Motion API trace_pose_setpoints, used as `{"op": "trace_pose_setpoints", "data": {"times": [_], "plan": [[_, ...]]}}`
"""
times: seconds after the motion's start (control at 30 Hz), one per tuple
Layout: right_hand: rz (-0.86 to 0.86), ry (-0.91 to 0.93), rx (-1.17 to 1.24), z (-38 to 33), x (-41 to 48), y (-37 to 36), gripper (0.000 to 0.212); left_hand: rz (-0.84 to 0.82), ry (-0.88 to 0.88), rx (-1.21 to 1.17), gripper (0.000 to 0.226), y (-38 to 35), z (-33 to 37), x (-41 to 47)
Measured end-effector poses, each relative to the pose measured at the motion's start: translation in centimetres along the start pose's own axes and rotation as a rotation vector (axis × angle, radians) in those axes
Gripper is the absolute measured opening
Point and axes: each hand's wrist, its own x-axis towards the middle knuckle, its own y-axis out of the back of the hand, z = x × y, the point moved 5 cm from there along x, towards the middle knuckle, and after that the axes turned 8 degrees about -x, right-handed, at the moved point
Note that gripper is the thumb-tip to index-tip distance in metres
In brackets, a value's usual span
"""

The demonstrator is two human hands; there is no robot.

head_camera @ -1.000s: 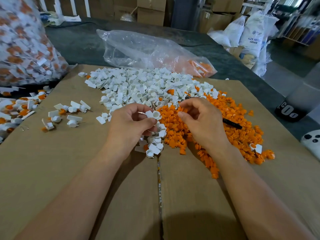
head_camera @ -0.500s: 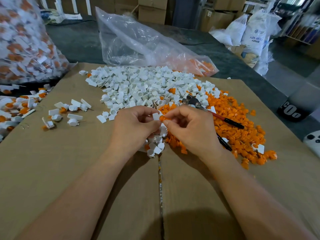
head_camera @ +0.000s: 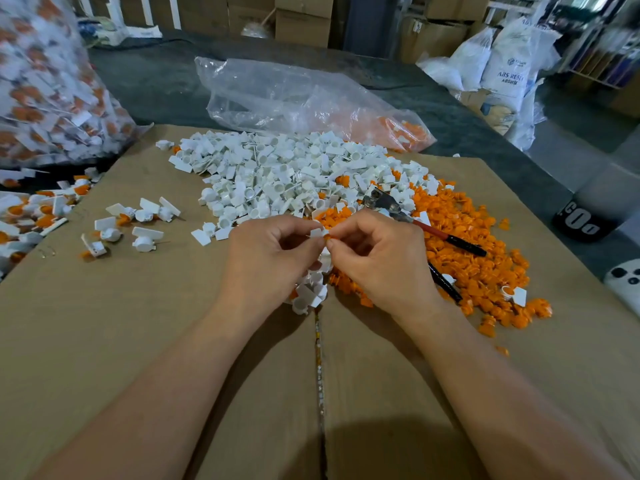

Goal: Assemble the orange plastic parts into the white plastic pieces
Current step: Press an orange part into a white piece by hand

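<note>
The right hand (head_camera: 377, 261), pinching 1 orange part (head_camera: 328, 237), has closed onto the white piece (head_camera: 316, 233) pinched in the left hand (head_camera: 270, 258). Pressing it in seems next.

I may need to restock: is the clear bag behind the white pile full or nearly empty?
Nearly empty: the clear bag lies slumped and see-through, with only some orange parts in its right end.

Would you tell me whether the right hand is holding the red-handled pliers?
No, the pliers lie on the orange pile while the right hand pinches an orange part.
</note>
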Motion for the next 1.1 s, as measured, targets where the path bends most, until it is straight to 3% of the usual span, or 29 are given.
{"op": "trace_pose_setpoints", "data": {"times": [0.13, 0.33, 0.63, 0.93, 1.1], "plan": [[0.037, 0.033, -0.016, -0.1, 0.1, 0.3, 0.007, -0.001, 0.017, -0.019, 0.023, 0.0, 0.0, 0.1], [-0.014, 0.147, -0.065, -0.6, 0.1, -0.1, 0.028, 0.035, 0.068, -0.141, 0.028, 0.5, 0.2, 0.2], [-0.066, 0.1, 0.02, 0.1, 0.1, -0.3, 0.034, -0.009, 0.09, -0.127, 0.028, 0.2, 0.3, 0.1], [-0.119, 0.059, 0.035, 0.5, 0.2, -0.2, 0.03, -0.017, 0.106, -0.125, 0.027, 0.1, 0.1, 0.0], [-0.133, 0.093, 0.036, 0.2, 0.2, -0.1, 0.028, -0.021, 0.096, -0.12, 0.013, 0.0, 0.2, 0.0]]}}
